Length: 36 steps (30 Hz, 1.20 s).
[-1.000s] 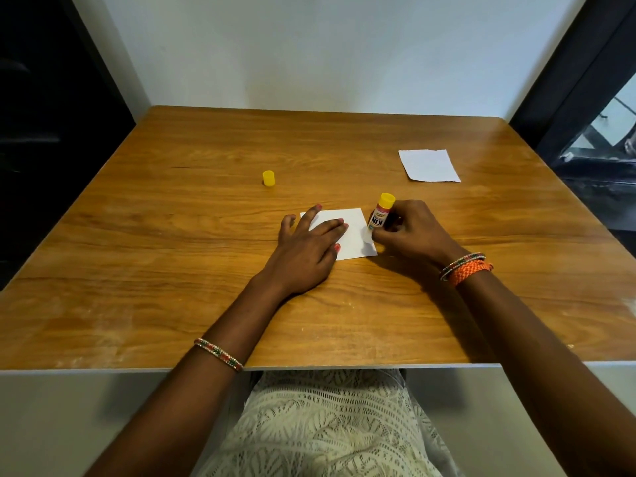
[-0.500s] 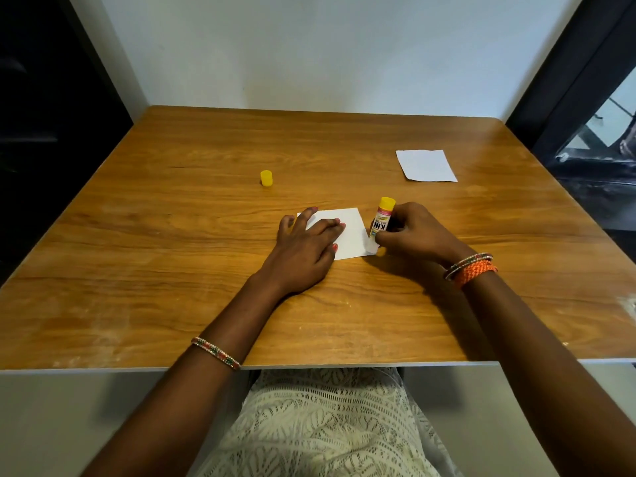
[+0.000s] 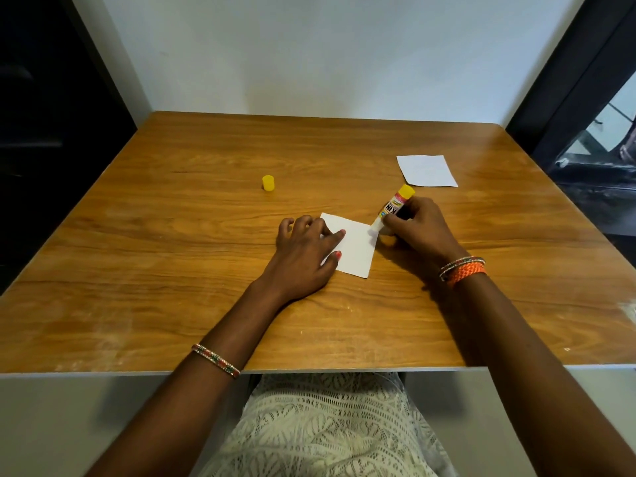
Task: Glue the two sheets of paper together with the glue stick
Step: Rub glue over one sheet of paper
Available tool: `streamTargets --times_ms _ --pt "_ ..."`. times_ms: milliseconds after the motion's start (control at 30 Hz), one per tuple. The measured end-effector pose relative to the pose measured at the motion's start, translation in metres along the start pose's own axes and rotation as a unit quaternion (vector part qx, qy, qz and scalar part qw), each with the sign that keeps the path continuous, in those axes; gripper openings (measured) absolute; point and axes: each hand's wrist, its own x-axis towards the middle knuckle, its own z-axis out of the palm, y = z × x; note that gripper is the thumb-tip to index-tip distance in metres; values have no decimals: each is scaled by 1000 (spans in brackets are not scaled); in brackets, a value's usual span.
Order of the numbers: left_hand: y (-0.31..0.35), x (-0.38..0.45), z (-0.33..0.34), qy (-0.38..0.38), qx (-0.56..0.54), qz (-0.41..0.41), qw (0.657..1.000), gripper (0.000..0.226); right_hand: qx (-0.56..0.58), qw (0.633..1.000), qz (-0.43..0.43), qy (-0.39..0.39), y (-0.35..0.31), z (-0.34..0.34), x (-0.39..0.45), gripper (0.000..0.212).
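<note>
A small white sheet of paper [image 3: 356,249] lies on the wooden table [image 3: 172,270] near the middle. My left hand [image 3: 304,256] lies flat on its left part, with straight fingers pressing it down. My right hand [image 3: 418,228] grips the glue stick [image 3: 395,206], which is tilted with its yellow end up and its white tip touching the sheet's right edge. A second white sheet [image 3: 426,170] lies farther back on the right, apart from both hands. The glue stick's yellow cap [image 3: 268,183] stands alone on the table to the back left.
A white wall runs behind the table. Dark panels stand at the left and the right, and a window opening shows at the far right. The table's front edge is just above my lap.
The glue stick's tip has moved up along the sheet's right edge from the near corner. The sheet has turned slightly under my left hand.
</note>
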Motion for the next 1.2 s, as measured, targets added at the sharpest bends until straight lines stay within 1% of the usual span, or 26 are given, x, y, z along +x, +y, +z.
streamTargets --times_ms 133,300,633,933,1200 --pt "0 0 0 1 2 -2 1000 48 -92 994 -48 -28 -8 -1 7 29" --pt "0 0 1 -1 10 -5 1000 49 -136 987 -66 -48 -11 -2 14 32" --pt "0 1 1 -3 15 -9 1000 47 -153 984 -76 -44 -11 -5 12 32" --pt "2 0 -2 -9 20 -11 1000 49 -136 988 -63 -27 -7 -2 -1 35" --pt "2 0 -2 -3 23 -6 1000 44 -139 987 -66 -41 -11 -1 -3 33"
